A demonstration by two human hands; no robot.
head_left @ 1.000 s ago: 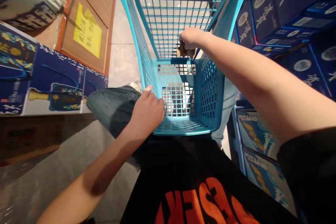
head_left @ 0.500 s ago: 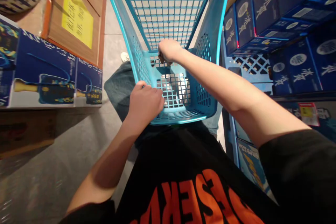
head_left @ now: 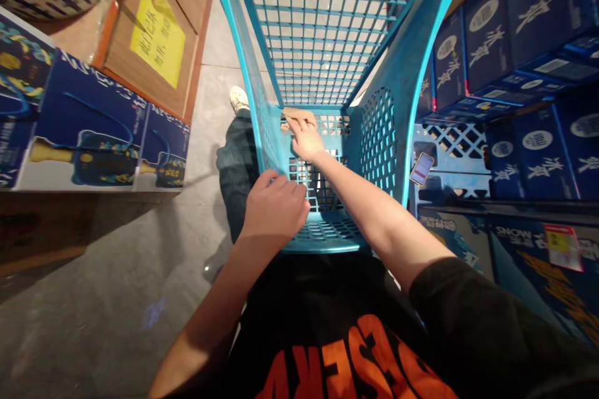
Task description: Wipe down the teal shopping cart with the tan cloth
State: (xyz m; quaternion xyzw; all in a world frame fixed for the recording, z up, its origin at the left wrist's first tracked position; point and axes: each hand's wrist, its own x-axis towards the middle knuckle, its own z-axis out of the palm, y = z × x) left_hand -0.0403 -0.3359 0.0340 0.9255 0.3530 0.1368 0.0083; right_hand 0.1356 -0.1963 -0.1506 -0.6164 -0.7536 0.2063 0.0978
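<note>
A blue plastic shopping basket [head_left: 421,118] with lattice walls and holed sides stands upright right in front of me. My left hand [head_left: 277,207] is closed over its near left rim, fingers curled. Deep inside, my right hand [head_left: 307,137] presses a tan-brown cloth [head_left: 299,115] against the lower far part of the basket, near the left corner. Fingers of that hand lie extended over the cloth, which shows beyond their tips. Its underside is hidden.
Blue boxes [head_left: 87,124] line the left, beside a wooden cabinet [head_left: 187,31] with a yellow note [head_left: 158,37]. Stacked dark-blue cartons [head_left: 486,31] stand on the right. A phone [head_left: 422,168] lies on a blue crate [head_left: 461,165]. Grey tile floor [head_left: 187,249] shows at left.
My right hand has shifted from a fist over the far side to lying extended on the cloth, lower in the basket. The view has shifted, and a phone now shows at right. My left hand stays at the rim.
</note>
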